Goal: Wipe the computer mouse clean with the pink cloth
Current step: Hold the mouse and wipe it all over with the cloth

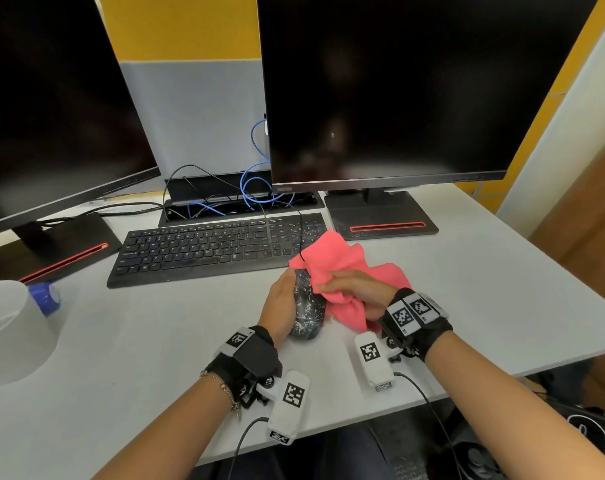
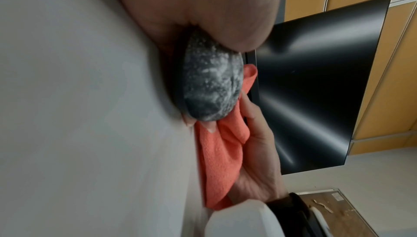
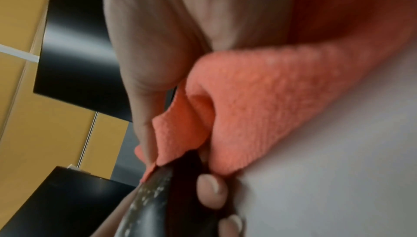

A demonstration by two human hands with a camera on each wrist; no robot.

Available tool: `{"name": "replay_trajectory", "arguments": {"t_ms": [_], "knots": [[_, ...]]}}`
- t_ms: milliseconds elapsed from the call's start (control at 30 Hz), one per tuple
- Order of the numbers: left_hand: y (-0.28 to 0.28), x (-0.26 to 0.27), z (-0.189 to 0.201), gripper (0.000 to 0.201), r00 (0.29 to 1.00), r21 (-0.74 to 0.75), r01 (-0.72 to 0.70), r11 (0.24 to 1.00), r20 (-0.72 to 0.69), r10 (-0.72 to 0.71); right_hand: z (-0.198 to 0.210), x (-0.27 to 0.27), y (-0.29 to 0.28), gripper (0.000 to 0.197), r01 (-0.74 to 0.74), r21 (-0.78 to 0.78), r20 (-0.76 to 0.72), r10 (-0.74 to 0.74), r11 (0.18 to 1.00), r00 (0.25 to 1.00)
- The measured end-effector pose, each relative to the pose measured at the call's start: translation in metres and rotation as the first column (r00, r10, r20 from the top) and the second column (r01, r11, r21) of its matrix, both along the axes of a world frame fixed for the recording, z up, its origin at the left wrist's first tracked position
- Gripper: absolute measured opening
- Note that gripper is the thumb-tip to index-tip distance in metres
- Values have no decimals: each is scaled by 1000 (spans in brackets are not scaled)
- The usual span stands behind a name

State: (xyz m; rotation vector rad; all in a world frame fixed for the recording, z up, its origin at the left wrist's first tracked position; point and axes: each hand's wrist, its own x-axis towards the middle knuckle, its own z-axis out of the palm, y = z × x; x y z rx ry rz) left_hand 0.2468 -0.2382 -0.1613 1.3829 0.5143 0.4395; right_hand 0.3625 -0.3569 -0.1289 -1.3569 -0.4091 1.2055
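Both wrists hover over the desk (image 1: 467, 271); left hand (image 1: 280, 303) grips the powdered mouse (image 1: 308, 306), right hand (image 1: 359, 289) bunches the pink cloth (image 1: 342, 265) beside it — loose folds could snag the mouse cable (image 1: 300, 233).

The computer mouse (image 1: 307, 308) is black and mottled all over with white, powdery smears; it lies on the desk (image 1: 484, 271) just near of the keyboard's right end. The pink cloth (image 1: 342, 271), bunched and creased, presses against its right side and spreads rightward.
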Motion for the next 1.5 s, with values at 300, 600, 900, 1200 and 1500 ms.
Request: {"name": "replay_trajectory", "arguments": {"t_ms": [300,600,900,1200,1500], "knots": [[-1,1,3,39,1000,-31,-4,1000,-9,4,-2,0,5,58,60,-46,-25,-61,997,998],[5,3,-7,40,1000,12,8,1000,-27,-7,6,-8,4,33,-24,38,-76,27,999,997],[2,1,-2,41,1000,-8,7,1000,14,-6,0,-3,6,52,-66,15,1,66,998,998],[2,0,-3,41,1000,-37,-14,999,2,14,-6,6,0,42,88,87,-263,-62,992,963],[0,0,0,39,999,-29,-3,1000,36,4,-11,0,15,66,-20,26,-129,23,999,991]]}}
